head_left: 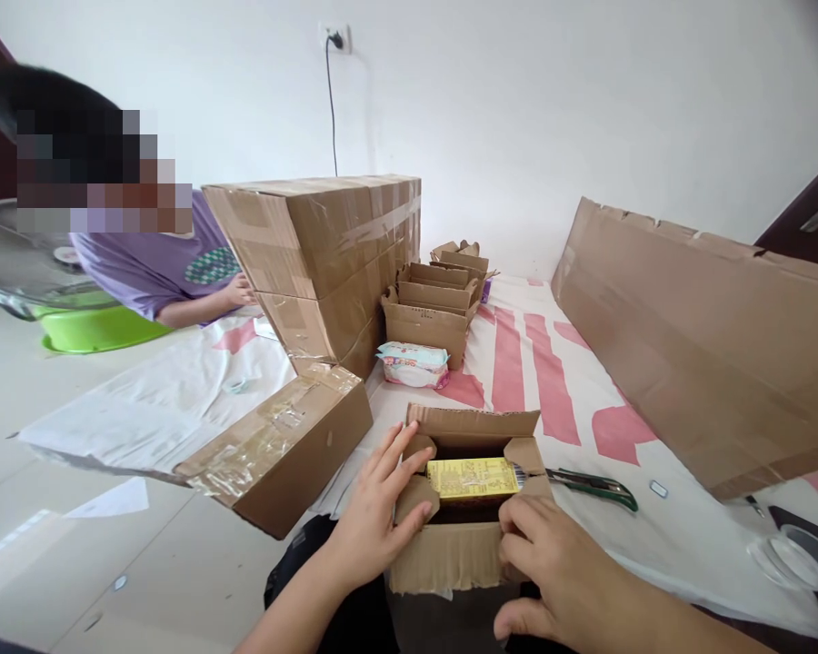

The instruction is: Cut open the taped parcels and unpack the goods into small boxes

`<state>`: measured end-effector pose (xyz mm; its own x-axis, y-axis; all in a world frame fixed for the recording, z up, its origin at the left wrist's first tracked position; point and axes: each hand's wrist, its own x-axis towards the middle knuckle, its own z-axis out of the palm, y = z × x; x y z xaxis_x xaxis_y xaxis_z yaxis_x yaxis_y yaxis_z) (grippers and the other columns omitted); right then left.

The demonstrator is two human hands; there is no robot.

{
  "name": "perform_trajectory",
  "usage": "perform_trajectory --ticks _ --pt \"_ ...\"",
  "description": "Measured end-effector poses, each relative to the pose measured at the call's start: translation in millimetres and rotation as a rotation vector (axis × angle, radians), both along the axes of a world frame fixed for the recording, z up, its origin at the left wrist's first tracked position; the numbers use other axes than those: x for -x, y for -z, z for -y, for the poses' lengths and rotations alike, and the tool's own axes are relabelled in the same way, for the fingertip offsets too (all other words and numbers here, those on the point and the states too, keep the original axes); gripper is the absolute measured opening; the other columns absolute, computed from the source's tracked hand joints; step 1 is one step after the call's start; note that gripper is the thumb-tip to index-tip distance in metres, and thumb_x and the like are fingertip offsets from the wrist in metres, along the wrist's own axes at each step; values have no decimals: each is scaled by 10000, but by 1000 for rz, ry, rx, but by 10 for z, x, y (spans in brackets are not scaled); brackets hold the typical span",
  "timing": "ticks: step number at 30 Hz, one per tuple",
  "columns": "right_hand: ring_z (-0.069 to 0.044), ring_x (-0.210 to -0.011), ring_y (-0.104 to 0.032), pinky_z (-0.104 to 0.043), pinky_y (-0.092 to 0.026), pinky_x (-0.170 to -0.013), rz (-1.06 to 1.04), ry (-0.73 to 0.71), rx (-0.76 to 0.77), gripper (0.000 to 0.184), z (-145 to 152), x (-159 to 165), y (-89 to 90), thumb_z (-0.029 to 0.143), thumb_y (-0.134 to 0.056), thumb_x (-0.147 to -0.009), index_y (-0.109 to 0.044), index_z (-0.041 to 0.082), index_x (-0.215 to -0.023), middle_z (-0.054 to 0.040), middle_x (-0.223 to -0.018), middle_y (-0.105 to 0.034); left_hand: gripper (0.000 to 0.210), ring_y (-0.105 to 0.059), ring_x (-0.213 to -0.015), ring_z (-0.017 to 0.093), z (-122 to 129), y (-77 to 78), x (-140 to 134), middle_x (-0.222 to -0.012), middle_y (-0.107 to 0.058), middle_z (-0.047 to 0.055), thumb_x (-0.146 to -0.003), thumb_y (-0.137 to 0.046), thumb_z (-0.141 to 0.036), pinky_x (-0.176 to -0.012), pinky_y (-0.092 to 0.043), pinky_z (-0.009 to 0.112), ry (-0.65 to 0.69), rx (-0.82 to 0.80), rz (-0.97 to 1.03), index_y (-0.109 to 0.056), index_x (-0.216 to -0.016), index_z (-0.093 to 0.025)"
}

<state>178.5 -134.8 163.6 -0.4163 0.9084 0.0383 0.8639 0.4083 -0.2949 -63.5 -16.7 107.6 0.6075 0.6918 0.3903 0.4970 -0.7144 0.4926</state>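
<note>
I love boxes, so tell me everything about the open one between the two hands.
The open box looks like brown cardboard, opening facing up. Its far flap is raised, its near flap ragged-edged, the side flaps smaller. Inside is a yellow carton. The left grip touches the box's left flaps, the right grip its near right corner.

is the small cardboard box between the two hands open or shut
Open: the cardboard box has its flaps spread apart, and a yellow carton shows inside through the top.
</note>
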Motion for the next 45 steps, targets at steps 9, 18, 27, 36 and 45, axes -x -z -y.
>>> perform_trajectory --ticks 9,18,27,36,45 --pt "-260 -964 -588 -439 -434 -915 -1 33 -105 267 -235 -105 68 367 -661 -883 -617 171 -1058 -83 -1030 -672 1000 -347 -1403 408 -231 -50 46 -1548 -353 182 -725 -626 -732 -1108 -333 576 77 42 -174 -273 -1526 -248" --pt "-310 -1078 -564 -511 -366 -957 235 145 -243 223 -305 -293 45 300 -590 -923 -659 207 -1114 -81 -1146 -700 947 -376 -1377 415 -228 -30 27 -1537 -345 182 -686 -676 -720 -1088 -372 578 62 98 -142 -396 -1464 -257" --pt "-372 -1194 -505 -551 -360 -1011 245 241 -337 432 -322 -490 -15 520 -707 -804 -667 177 -1064 -145 -1246 -639 936 -376 -1378 426 -203 -54 23 -1534 -349 190 -662 -702 -712 -1081 -385 585 48 129 -133 -445 -1429 -241" --pt "-381 -1285 -446 -572 -389 -1034 200 248 -221 360 -293 -603 127 495 -631 -874 -653 216 -1100 -139 -1263 -598 936 -356 -1390 423 -199 -72 15 -1542 -330 197 -672 -696 -709 -1094 -367 580 47 146 -147 -440 -1430 -224" --pt "-274 -1263 -518 -393 -510 -904 -246 272 30 256 -323 -629 -16 479 -471 -947 -492 244 -848 -108 -1129 -650 645 -435 -1283 356 -319 -427 -60 -1362 -488 127 -773 -672 -590 -1054 -394 531 109 151 -202 -567 -1331 -287"
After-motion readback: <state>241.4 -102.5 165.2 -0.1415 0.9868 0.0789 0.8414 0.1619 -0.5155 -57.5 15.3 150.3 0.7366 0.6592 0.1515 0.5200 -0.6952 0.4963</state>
